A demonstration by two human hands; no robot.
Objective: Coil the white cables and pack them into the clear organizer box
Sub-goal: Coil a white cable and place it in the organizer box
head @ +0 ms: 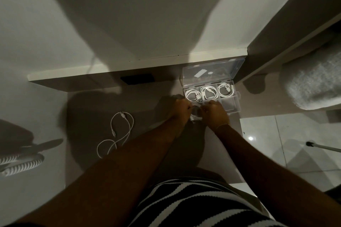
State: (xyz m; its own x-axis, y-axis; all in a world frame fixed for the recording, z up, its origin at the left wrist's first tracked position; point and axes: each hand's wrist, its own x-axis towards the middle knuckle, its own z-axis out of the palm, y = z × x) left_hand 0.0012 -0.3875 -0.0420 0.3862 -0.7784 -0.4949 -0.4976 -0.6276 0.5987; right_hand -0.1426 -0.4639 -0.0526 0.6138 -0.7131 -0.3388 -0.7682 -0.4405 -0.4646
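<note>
The clear organizer box (238, 104) sits open on the grey desk, its lid (212, 71) leaning back. Three coiled white cables fill the far row: one on the left (192, 95), one in the middle (209, 93), one on the right (226, 89). My left hand (180, 109) and my right hand (215, 112) meet at the box's near-left compartment, both closed on a coiled white cable (195, 113) held between them. A loose white cable (120, 132) lies uncoiled on the desk to the left.
A black rectangular object (137, 79) lies at the desk's back under a white shelf (129, 64). A grey fuzzy cushion (311, 83) is at the right. Striped items (22, 166) lie at the far left. Tiled floor (287, 143) shows to the right.
</note>
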